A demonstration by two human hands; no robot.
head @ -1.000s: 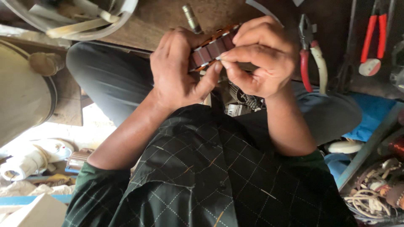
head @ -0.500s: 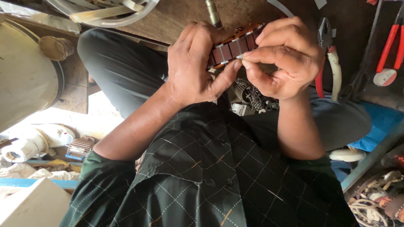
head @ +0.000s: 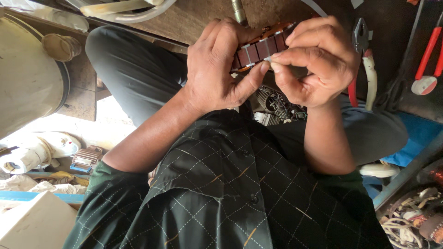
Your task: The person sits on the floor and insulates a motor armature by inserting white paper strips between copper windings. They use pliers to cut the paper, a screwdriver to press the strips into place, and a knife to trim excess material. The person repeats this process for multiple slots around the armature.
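Observation:
Both my hands hold a round motor core point(head: 260, 46) with dark brown slotted segments and a copper-coloured edge, raised in front of my chest. My left hand point(head: 217, 69) wraps its left side, the thumb pressing up from below. My right hand point(head: 314, 60) grips its right side, thumb and forefinger pinching a small pale strip point(head: 268, 58) at one slot. A metal shaft point(head: 238, 11) sticks out beyond the core. Most of the core is hidden by my fingers.
Pliers with red and white handles point(head: 362, 60) and a red-handled tool point(head: 427, 60) lie at the right. Small metal parts point(head: 277, 103) rest in my lap. A large pale round casing point(head: 27, 78), a white part point(head: 32, 152), a box point(head: 32, 226) and tangled wires point(head: 410, 221) surround me.
The view has shifted, so my hands and the core sit higher and further right in the picture. My grip on the core looks the same.

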